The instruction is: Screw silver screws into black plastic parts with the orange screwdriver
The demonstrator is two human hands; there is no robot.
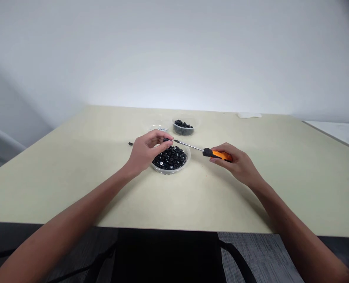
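Note:
My right hand [234, 160] is wrapped round the orange and black handle of a screwdriver [192, 146], its shaft pointing left. The tip meets a small black part [167, 140] pinched between the thumb and fingers of my left hand [147, 148]. A tiny shiny piece, perhaps a screw, shows where they meet. Beneath my left hand stands a clear round tub [174, 171] filled with small black parts [172, 158], some with silvery centres. My fingers hide part of the tub and of the held piece.
Behind my left hand is a clear tub of small silvery pieces [161, 129]. Beside it another clear tub [196, 127] contains black parts. A loose black part [130, 144] lies on the pale table [174, 204]. A white object [249, 115] rests by the wall.

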